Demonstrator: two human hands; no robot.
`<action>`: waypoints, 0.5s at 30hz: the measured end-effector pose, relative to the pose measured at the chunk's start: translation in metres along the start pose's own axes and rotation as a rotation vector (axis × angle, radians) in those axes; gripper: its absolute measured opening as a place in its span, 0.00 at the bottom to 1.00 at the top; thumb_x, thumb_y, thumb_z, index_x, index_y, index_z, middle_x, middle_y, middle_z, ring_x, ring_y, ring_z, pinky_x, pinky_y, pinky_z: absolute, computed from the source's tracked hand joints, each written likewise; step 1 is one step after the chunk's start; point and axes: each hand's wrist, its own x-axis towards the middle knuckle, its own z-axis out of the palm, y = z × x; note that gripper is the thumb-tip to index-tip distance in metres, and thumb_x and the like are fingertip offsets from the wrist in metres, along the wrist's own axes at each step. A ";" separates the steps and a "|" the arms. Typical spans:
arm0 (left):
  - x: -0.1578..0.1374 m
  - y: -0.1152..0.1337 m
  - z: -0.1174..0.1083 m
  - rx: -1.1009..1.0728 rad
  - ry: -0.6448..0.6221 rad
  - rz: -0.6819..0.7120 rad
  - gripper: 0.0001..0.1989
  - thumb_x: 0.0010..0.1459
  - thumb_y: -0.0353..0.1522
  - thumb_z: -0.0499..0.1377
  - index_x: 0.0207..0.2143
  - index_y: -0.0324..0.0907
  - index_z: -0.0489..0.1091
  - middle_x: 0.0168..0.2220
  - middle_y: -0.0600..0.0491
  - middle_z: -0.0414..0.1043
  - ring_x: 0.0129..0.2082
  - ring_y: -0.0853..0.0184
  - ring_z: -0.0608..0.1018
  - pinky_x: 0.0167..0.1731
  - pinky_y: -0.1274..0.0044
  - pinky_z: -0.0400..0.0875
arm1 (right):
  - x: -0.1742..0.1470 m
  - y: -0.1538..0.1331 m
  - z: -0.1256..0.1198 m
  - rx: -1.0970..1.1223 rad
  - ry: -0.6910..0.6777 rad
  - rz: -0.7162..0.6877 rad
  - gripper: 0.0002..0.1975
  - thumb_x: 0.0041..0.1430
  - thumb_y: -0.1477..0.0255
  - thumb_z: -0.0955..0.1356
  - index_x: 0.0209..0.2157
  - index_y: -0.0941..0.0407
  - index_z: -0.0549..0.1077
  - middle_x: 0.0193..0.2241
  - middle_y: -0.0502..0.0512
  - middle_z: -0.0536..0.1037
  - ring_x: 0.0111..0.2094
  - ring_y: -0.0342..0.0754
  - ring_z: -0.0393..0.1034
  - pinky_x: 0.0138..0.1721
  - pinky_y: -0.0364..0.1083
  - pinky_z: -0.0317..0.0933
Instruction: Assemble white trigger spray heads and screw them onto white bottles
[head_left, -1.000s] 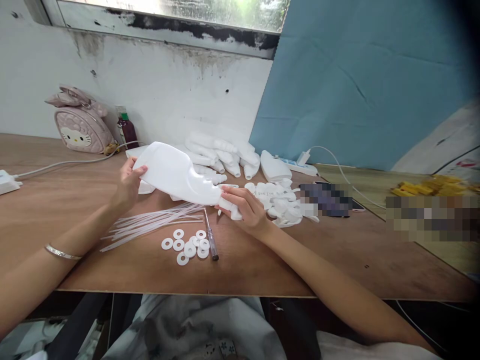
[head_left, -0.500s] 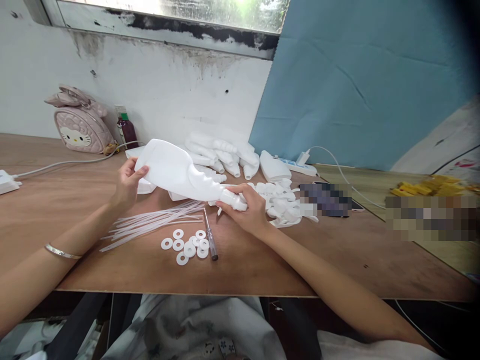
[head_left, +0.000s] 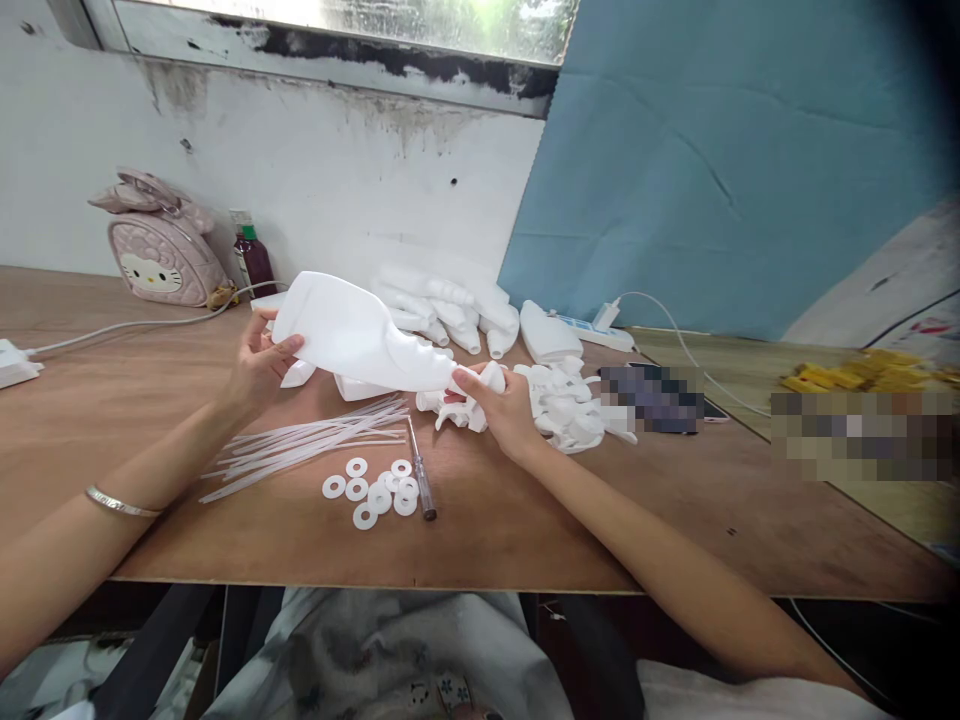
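Observation:
A white plastic bottle (head_left: 337, 325), broad at the base with a ribbed grip toward its neck, is held in the air, tilted down to the right. At its wide end, my left hand (head_left: 262, 362) grips the edge between thumb and fingers. My right hand (head_left: 504, 405) is closed around the narrow neck, partly hiding it; a white rounded bit shows past the fingers, and I cannot tell if it is a separate part. Beneath and beside that hand lie small white plastic parts (head_left: 566, 405). White washers (head_left: 379, 498), thin white tubes (head_left: 300, 448) and a screwdriver (head_left: 422, 480) lie nearer me.
More white bottles (head_left: 450, 305) are piled against the wall. A pink bag (head_left: 165, 255) and a dark bottle (head_left: 253, 262) stand at back left. At the right are a power strip (head_left: 600, 333), a blurred phone (head_left: 652, 398) and yellow pieces (head_left: 862, 372).
The bottle has risen slightly and levelled a little. My right hand has shifted up and turned around the neck, now covering its end. My left hand keeps the wide end.

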 end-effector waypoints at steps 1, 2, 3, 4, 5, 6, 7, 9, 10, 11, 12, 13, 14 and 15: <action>0.000 0.000 0.000 -0.005 -0.004 0.000 0.19 0.39 0.29 0.66 0.34 0.43 0.62 0.32 0.56 0.71 0.30 0.70 0.74 0.27 0.81 0.69 | 0.001 0.000 0.000 0.051 -0.010 0.031 0.16 0.43 0.58 0.71 0.26 0.58 0.72 0.21 0.52 0.76 0.24 0.49 0.73 0.23 0.43 0.66; 0.001 0.000 -0.001 -0.010 -0.005 -0.001 0.21 0.38 0.29 0.66 0.36 0.44 0.63 0.35 0.56 0.71 0.32 0.69 0.74 0.27 0.80 0.69 | 0.001 0.000 0.001 0.090 -0.021 0.058 0.16 0.43 0.58 0.71 0.26 0.58 0.72 0.20 0.52 0.76 0.24 0.49 0.73 0.23 0.44 0.67; 0.001 0.000 -0.001 -0.013 -0.008 -0.008 0.23 0.37 0.30 0.67 0.39 0.45 0.63 0.38 0.55 0.71 0.35 0.68 0.74 0.28 0.80 0.70 | 0.001 0.000 0.001 0.121 -0.028 0.081 0.17 0.43 0.59 0.72 0.25 0.58 0.72 0.20 0.52 0.76 0.24 0.49 0.73 0.23 0.44 0.67; 0.001 0.001 -0.001 -0.015 -0.016 -0.021 0.25 0.37 0.30 0.67 0.41 0.45 0.63 0.40 0.53 0.71 0.37 0.66 0.74 0.29 0.79 0.71 | 0.002 0.001 0.001 0.146 -0.032 0.099 0.17 0.42 0.59 0.72 0.25 0.59 0.72 0.20 0.52 0.76 0.23 0.49 0.73 0.23 0.44 0.68; 0.000 0.002 0.000 -0.017 -0.027 -0.040 0.26 0.37 0.30 0.66 0.42 0.44 0.64 0.42 0.51 0.71 0.39 0.64 0.74 0.30 0.79 0.71 | 0.002 0.001 0.002 0.167 -0.033 0.116 0.17 0.42 0.59 0.72 0.25 0.59 0.72 0.20 0.52 0.76 0.23 0.49 0.73 0.23 0.44 0.68; 0.000 0.003 0.001 -0.019 -0.039 -0.065 0.26 0.37 0.30 0.66 0.42 0.43 0.64 0.43 0.50 0.70 0.40 0.63 0.74 0.30 0.79 0.72 | 0.003 0.002 0.001 0.186 -0.031 0.130 0.17 0.42 0.59 0.72 0.25 0.59 0.72 0.20 0.53 0.76 0.23 0.49 0.73 0.22 0.44 0.69; -0.001 0.004 0.001 -0.024 -0.050 -0.094 0.26 0.37 0.30 0.66 0.42 0.42 0.65 0.43 0.48 0.71 0.40 0.62 0.74 0.30 0.79 0.72 | 0.003 0.002 0.001 0.203 -0.030 0.143 0.17 0.42 0.60 0.72 0.25 0.59 0.72 0.20 0.53 0.76 0.23 0.49 0.73 0.21 0.44 0.69; -0.002 0.006 0.003 -0.035 -0.066 -0.150 0.25 0.37 0.30 0.65 0.42 0.41 0.66 0.42 0.46 0.71 0.40 0.61 0.74 0.28 0.79 0.73 | 0.004 0.003 0.001 0.235 -0.036 0.172 0.16 0.42 0.60 0.73 0.26 0.59 0.71 0.20 0.53 0.76 0.23 0.49 0.73 0.21 0.43 0.69; -0.003 0.007 0.003 -0.041 -0.075 -0.172 0.26 0.37 0.30 0.65 0.43 0.41 0.66 0.42 0.46 0.72 0.39 0.60 0.75 0.27 0.78 0.73 | 0.004 0.002 0.001 0.247 -0.042 0.190 0.16 0.42 0.61 0.73 0.26 0.59 0.71 0.20 0.53 0.76 0.23 0.49 0.73 0.20 0.43 0.69; -0.003 0.007 0.003 -0.044 -0.087 -0.190 0.26 0.37 0.30 0.64 0.43 0.42 0.66 0.42 0.47 0.72 0.39 0.60 0.75 0.27 0.78 0.73 | 0.004 0.002 0.001 0.258 -0.050 0.211 0.16 0.43 0.61 0.73 0.26 0.59 0.71 0.20 0.53 0.76 0.22 0.48 0.73 0.20 0.43 0.69; -0.003 0.008 0.002 -0.046 -0.100 -0.201 0.26 0.37 0.29 0.64 0.44 0.43 0.66 0.42 0.47 0.72 0.39 0.60 0.75 0.28 0.77 0.74 | 0.004 0.001 0.001 0.269 -0.058 0.233 0.15 0.43 0.61 0.72 0.25 0.60 0.71 0.20 0.53 0.76 0.21 0.48 0.73 0.19 0.43 0.69; -0.003 0.008 0.002 -0.047 -0.112 -0.209 0.27 0.37 0.29 0.64 0.44 0.44 0.66 0.42 0.48 0.73 0.39 0.60 0.75 0.29 0.76 0.74 | 0.004 0.001 0.001 0.281 -0.062 0.256 0.15 0.43 0.62 0.72 0.25 0.60 0.71 0.19 0.53 0.76 0.20 0.47 0.72 0.19 0.43 0.69; -0.003 0.008 0.001 -0.047 -0.119 -0.214 0.27 0.37 0.29 0.63 0.44 0.44 0.66 0.42 0.48 0.73 0.39 0.60 0.75 0.30 0.75 0.75 | 0.004 0.000 0.002 0.295 -0.065 0.279 0.15 0.44 0.62 0.72 0.24 0.60 0.71 0.19 0.53 0.75 0.20 0.47 0.72 0.18 0.43 0.69; -0.003 0.007 0.000 -0.049 -0.121 -0.220 0.27 0.37 0.28 0.63 0.44 0.44 0.66 0.42 0.48 0.73 0.40 0.61 0.75 0.31 0.75 0.75 | 0.004 -0.001 0.002 0.311 -0.067 0.302 0.14 0.44 0.62 0.72 0.24 0.59 0.70 0.19 0.53 0.75 0.19 0.47 0.72 0.18 0.43 0.69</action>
